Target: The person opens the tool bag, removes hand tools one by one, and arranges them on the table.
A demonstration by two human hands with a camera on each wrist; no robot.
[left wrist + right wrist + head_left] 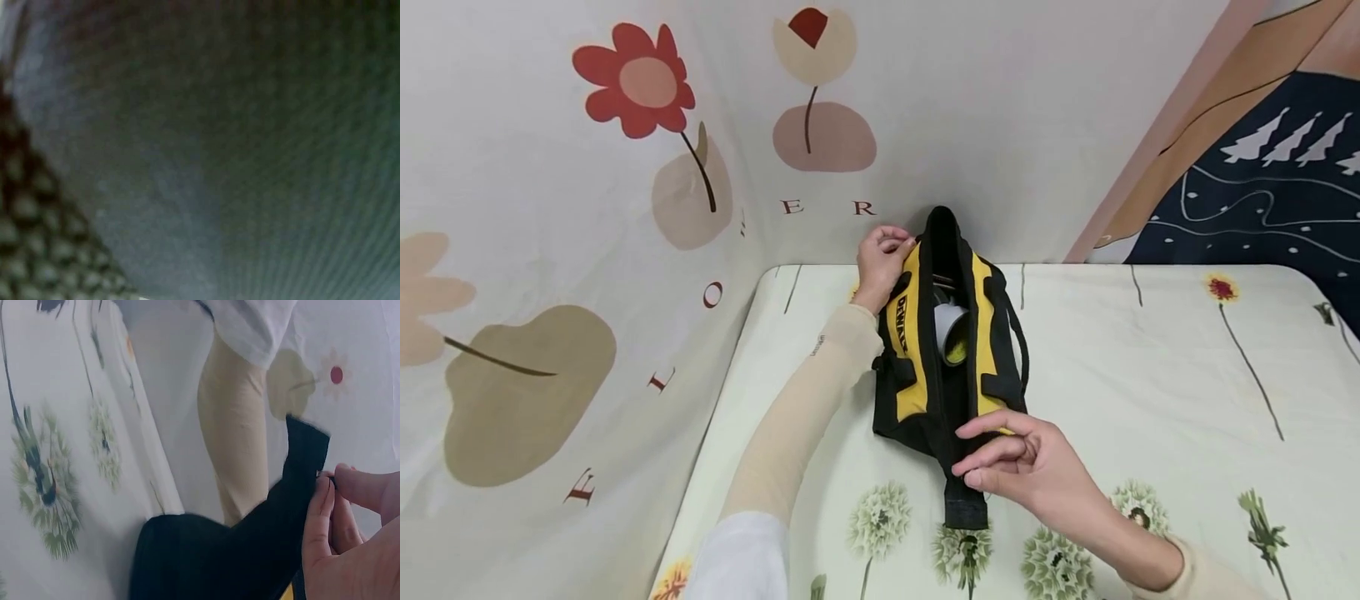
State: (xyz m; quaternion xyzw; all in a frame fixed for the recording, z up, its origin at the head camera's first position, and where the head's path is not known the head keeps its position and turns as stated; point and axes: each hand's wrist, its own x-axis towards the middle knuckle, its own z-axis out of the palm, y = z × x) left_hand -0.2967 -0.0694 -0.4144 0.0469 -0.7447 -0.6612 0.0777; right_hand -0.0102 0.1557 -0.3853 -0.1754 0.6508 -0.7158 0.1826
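A yellow and black tool bag (917, 350) lies on the table with its top open. Inside it sits a pale cup-like thing (950, 329) with something yellow-green in its mouth. My left hand (883, 254) grips the bag's far end at the rim. At the near end, my right hand (973, 454) pinches a small black zipper pull beside the bag's black end tab (966, 504). The right wrist view shows the right hand's pinch (329, 482) against that tab (300, 481). The left wrist view shows only blurred dark fabric.
A cream cloth with printed flowers (1150, 375) covers the table. Flower-patterned drapes (587, 250) hang close along the left edge and the back. A dark blue hanging with white trees (1262, 183) is at the back right.
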